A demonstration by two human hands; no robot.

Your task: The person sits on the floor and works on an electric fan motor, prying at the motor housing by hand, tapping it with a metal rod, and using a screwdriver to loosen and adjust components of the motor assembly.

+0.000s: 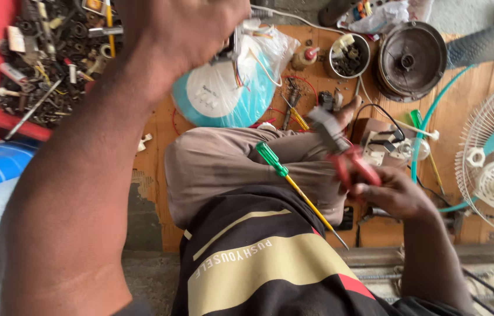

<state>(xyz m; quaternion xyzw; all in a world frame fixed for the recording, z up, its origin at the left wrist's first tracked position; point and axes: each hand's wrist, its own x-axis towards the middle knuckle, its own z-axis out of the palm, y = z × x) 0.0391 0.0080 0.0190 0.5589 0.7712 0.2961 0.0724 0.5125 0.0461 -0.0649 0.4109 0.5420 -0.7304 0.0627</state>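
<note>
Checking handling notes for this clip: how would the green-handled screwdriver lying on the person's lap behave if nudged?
The screwdriver looks stiff and light: thin shaft, plastic handle. Its round handle lies on sloping trouser cloth, so it would probably roll or slide off. The right hand holds red pliers nearby.

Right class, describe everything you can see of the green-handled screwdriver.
The screwdriver has a translucent green plastic handle, a yellow collar and a long yellow-sleeved shaft ending in a bare metal tip. It lies loose and diagonal across the person's lap, handle up-left, tip down-right towards the wooden board. Neither hand touches it.
</note>
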